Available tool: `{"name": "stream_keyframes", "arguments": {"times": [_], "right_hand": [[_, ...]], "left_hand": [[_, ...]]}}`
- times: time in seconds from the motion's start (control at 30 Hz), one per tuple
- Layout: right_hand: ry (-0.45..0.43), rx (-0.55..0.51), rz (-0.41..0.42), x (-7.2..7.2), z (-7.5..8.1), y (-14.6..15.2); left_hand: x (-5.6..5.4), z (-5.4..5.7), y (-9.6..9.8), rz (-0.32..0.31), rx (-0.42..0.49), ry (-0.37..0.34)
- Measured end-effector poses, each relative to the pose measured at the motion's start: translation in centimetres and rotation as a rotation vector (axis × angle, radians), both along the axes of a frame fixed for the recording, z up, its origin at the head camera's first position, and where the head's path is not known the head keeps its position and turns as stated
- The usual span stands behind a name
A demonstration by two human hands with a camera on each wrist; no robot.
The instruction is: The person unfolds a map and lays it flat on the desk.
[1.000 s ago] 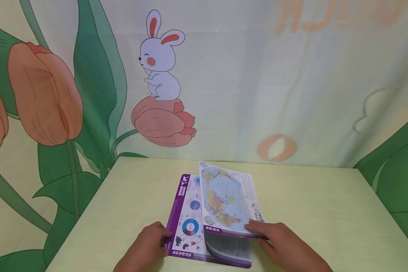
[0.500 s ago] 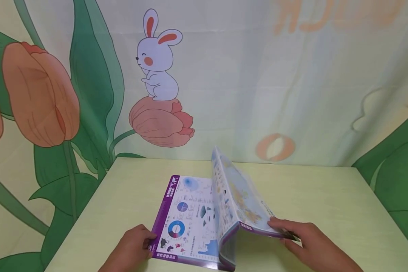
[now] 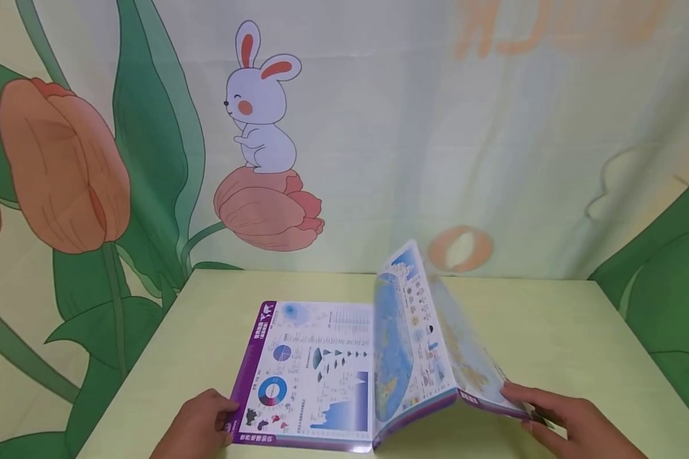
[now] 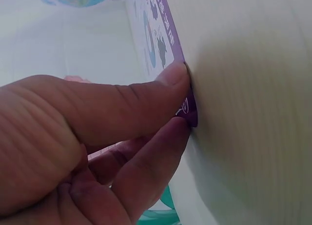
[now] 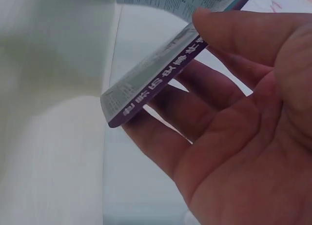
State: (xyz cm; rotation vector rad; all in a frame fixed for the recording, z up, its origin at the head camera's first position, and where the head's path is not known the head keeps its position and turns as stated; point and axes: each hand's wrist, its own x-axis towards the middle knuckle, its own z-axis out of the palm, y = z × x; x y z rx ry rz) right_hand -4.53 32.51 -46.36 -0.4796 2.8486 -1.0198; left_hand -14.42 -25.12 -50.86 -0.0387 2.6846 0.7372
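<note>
A folding map sheet (image 3: 339, 357) with a purple border lies partly unfolded on the table, its left panel flat and its right panels raised in a peak. Charts and a blue ring diagram cover the flat panel; a world map shows on the raised part. My left hand (image 3: 198, 421) pinches the near left corner between thumb and fingers, as the left wrist view shows with the purple corner (image 4: 187, 105). At the right, my right hand (image 3: 568, 414) holds the outer edge of the folded panels (image 5: 156, 83), thumb on top and fingers beneath.
The pale yellow table (image 3: 551, 331) extends on both sides of the map. Behind it hangs a curtain (image 3: 367, 159) printed with a white rabbit, tulips and green leaves.
My right hand has moved right, drawing the folded panels off the left one, so the map now spreads wider. My left hand has shifted left with its corner.
</note>
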Motion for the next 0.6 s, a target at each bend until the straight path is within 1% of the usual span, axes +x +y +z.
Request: {"name": "stream_keyframes", "arguments": {"times": [0.07,0.13,0.17,0.2,0.3,0.33,0.4,0.47,0.5,0.53,0.6], "right_hand": [[-0.068,0.011,-0.031,0.4,-0.2,0.7],[-0.114,0.013,-0.056,0.7,-0.6,1.3],[-0.159,0.009,-0.083,0.9,-0.7,1.6],[-0.184,0.014,-0.103,1.0,-0.9,1.8],[-0.211,0.056,-0.170,1.5,-1.4,2.4],[-0.180,0.081,-0.183,1.8,-1.7,2.6],[-0.082,0.138,-0.217,2.2,-2.3,2.9],[-0.002,0.163,-0.257,2.6,-3.1,3.3],[0.055,0.153,-0.264,2.9,-3.6,3.5],[0.094,0.148,-0.269,3.1,-4.1,3.8],[0.111,0.103,-0.263,3.4,-5.1,4.5]], "left_hand": [[0.0,-0.1,-0.5,0.000,0.002,-0.001],[0.0,-0.2,-0.9,0.000,-0.004,-0.002],[0.0,-0.2,-1.2,-0.004,-0.009,-0.002],[0.0,-0.2,-1.4,-0.009,-0.017,0.000],[-0.1,-0.2,-2.1,-0.018,-0.032,0.007],[-0.2,-0.3,-2.4,-0.022,-0.033,0.009],[-0.2,-0.3,-2.8,-0.023,-0.033,0.014],[-0.2,-0.4,-3.3,-0.028,-0.035,0.018],[-0.2,-0.4,-3.4,-0.028,-0.039,0.019],[-0.2,-0.4,-3.7,-0.031,-0.042,0.019],[-0.3,-0.5,-4.1,-0.032,-0.049,0.016]]}}
